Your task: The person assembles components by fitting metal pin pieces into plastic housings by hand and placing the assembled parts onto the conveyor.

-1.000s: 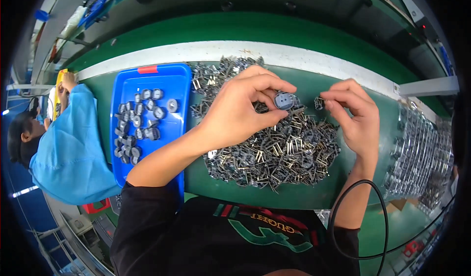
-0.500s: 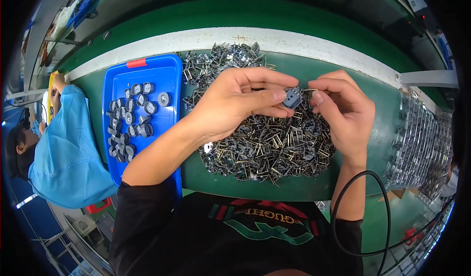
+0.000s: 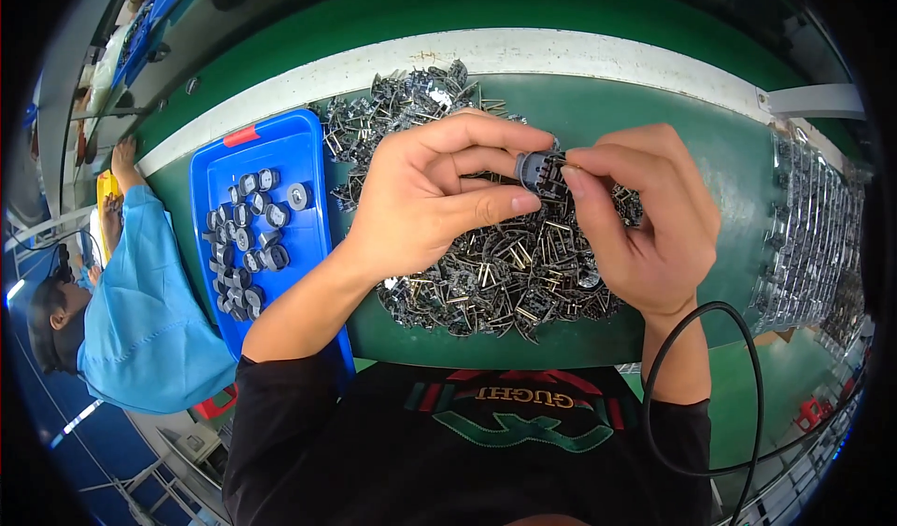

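Observation:
A small grey rounded plastic housing [image 3: 530,168] is gripped between the thumb and fingers of my left hand [image 3: 425,190], above the work table. My right hand [image 3: 649,213] pinches a small black part with metal contacts [image 3: 553,179] against the housing's right side. The two parts touch; my fingers hide how far one sits inside the other. Under both hands spreads a pile of black parts with brass-coloured pins [image 3: 505,278]. To the left, a blue tray [image 3: 308,143] holds several grey round housings [image 3: 245,238].
More black parts [image 3: 411,96] are heaped at the back. Rows of clear plastic packs [image 3: 808,236] stand at the right. A black cable [image 3: 654,414] loops by my right forearm. At the far left, a person in blue [image 3: 149,311] works beside a yellow object [image 3: 109,199].
My right hand has moved left and brought its pinned part up to the housing. The housing has turned in my left hand. The whole view has shifted slightly.

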A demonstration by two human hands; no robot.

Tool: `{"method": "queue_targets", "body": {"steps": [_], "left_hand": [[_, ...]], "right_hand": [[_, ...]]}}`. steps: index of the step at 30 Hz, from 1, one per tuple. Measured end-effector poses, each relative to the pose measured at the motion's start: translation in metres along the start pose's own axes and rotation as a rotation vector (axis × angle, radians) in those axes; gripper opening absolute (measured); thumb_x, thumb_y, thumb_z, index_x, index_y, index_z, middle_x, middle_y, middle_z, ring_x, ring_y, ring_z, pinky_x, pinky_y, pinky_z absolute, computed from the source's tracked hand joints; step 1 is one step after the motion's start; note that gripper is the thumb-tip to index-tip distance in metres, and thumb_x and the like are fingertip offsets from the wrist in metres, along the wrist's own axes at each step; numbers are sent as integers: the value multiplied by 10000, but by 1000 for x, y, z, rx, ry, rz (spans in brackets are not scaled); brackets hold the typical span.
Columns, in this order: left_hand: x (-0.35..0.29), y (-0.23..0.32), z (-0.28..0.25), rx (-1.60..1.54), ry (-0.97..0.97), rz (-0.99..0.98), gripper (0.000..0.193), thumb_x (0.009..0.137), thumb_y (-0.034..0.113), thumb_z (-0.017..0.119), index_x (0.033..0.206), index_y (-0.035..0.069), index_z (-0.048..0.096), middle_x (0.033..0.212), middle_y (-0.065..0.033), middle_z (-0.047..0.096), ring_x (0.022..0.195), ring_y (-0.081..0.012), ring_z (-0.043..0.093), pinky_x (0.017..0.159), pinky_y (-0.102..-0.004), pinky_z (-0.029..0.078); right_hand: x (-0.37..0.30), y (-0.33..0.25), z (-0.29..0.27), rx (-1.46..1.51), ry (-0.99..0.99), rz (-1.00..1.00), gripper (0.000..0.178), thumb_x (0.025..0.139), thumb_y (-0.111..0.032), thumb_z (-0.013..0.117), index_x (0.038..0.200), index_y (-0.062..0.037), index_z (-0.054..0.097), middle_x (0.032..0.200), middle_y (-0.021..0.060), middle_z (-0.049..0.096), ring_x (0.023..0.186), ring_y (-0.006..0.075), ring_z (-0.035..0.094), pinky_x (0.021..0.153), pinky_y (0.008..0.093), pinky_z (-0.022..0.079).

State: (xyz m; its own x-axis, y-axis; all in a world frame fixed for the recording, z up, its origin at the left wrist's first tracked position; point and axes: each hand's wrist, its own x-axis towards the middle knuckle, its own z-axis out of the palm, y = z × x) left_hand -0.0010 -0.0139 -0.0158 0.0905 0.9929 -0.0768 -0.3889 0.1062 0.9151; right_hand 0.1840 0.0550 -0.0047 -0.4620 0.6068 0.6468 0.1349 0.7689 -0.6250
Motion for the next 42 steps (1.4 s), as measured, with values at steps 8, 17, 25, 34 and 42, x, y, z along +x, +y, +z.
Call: {"method": "queue_targets", "body": {"steps": [8,17,25,34,42], "left_hand": [[0,-2,0,62,-23,52,451,762,-206,649,1195,-99,580,1162,-160,579,1028,-231,635,862,-302,567],[-3,-3,1,82,-4,26,482,768,-197,655,1233,-103,569,1164,-153,580,1052,-242,640,886,-314,564],[-3,-3,0,118,47,28,413,789,-199,623,1190,-103,602,1142,-136,595,1018,-223,654,892,-303,553],[7,33,-25,324,293,98,250,819,-53,694,1069,-46,688,922,-123,721,844,-144,690,775,-249,555],[93,76,-159,1328,649,213,235,839,241,717,993,68,761,891,-90,742,784,-131,686,699,-257,511]], "right_hand": [[-3,0,6,-67,-2,-77,213,710,85,735,895,8,663,796,110,617,640,224,615,523,296,506],[-4,0,7,-76,-25,-89,240,703,85,731,921,22,651,817,117,612,649,245,614,521,312,508],[-13,6,21,-191,-8,-152,261,680,26,696,940,8,677,819,91,588,637,221,601,519,306,506],[3,38,-29,-74,-106,114,187,814,-39,687,998,-60,710,757,58,561,579,180,532,516,299,433],[3,51,-75,-41,-677,511,220,779,33,614,969,-32,704,809,108,601,712,242,599,670,343,483]]}}
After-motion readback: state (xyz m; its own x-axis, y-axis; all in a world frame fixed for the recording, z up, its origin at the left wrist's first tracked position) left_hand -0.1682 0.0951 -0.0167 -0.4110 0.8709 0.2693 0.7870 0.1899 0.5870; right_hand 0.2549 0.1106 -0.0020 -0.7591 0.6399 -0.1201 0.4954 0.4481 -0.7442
